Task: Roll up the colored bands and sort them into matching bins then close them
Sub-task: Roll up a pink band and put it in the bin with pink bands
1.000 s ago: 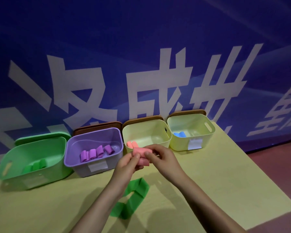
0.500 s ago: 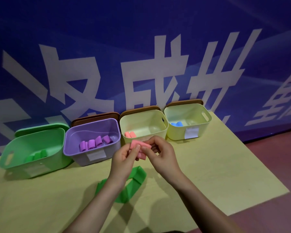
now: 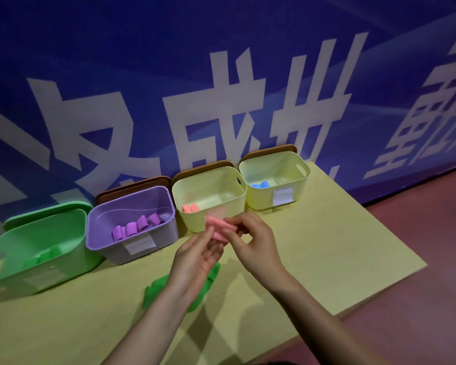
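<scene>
A rolled pink band (image 3: 216, 225) is held above the table in front of the middle bins. My right hand (image 3: 250, 241) pinches it from the right, and my left hand (image 3: 198, 256) touches its left end with fingers nearly straight. A flat green band (image 3: 208, 280) lies on the table, mostly hidden under my left hand and wrist. Four open bins stand in a row: a green bin (image 3: 16, 259) with green rolls, a purple bin (image 3: 100, 222) with several purple rolls, a pale yellow bin (image 3: 213, 180) with pink rolls, and a second pale yellow bin (image 3: 298, 185) with blue rolls.
Brown lids (image 3: 132, 187) and a green lid (image 3: 48, 212) lean behind the bins against the blue wall. The yellow table (image 3: 340, 246) ends at the right over a reddish floor (image 3: 432, 259). White labels are stuck on the bin fronts.
The view shifted. My left hand's fingers have straightened along the pink roll while my right hand keeps pinching it, and the hands sit slightly to the right.
</scene>
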`<control>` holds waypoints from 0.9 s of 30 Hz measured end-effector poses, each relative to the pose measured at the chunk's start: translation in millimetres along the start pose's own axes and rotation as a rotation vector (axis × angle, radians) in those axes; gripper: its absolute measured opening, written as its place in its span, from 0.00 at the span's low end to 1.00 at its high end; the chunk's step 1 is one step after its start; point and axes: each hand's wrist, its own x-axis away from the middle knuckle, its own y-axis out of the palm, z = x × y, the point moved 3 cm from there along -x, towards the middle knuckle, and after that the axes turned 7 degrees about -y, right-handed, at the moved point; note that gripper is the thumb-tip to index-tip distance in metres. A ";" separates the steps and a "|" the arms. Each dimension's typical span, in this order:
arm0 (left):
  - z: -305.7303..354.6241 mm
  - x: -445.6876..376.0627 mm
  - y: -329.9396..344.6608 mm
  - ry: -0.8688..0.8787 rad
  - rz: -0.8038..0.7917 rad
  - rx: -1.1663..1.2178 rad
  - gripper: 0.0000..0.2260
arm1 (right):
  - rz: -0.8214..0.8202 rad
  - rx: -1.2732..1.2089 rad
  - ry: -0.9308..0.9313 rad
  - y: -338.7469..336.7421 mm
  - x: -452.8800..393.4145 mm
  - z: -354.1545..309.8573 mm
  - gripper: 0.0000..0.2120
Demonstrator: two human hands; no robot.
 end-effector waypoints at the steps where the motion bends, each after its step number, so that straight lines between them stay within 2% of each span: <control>1: -1.8 -0.7 0.9 -0.016 0.007 0.020 0.07 | -0.011 0.055 -0.046 -0.7 2.5 1.3 0.05; 5: -8.2 -3.1 1.3 -0.073 0.061 0.093 0.06 | -0.043 0.212 -0.146 -0.9 8.0 7.5 0.05; 9: -5.3 -0.9 -1.5 -0.091 0.043 0.094 0.08 | -0.087 0.319 -0.266 3.3 11.7 10.4 0.06; 12: 1.4 5.0 -2.9 -0.067 0.015 0.040 0.08 | -0.098 0.287 -0.278 3.8 8.0 11.8 0.08; 18: 11.7 7.2 -13.6 0.004 0.068 0.072 0.07 | -0.257 0.189 -0.298 12.3 -2.1 6.9 0.12; 21: 18.0 8.4 -14.5 0.040 0.027 -0.003 0.09 | -0.169 0.006 -0.084 15.9 -8.0 6.5 0.11; 24: 23.9 10.4 -11.7 0.108 -0.014 -0.138 0.11 | -0.119 -0.191 0.180 23.5 -11.4 10.1 0.04; 26: 28.4 11.1 -10.8 0.141 -0.015 -0.206 0.11 | -0.151 -0.221 0.264 27.4 -11.0 11.0 0.10; 27: 30.4 11.4 -10.7 0.158 -0.017 -0.227 0.11 | -0.162 -0.208 0.285 28.0 -11.5 11.7 0.10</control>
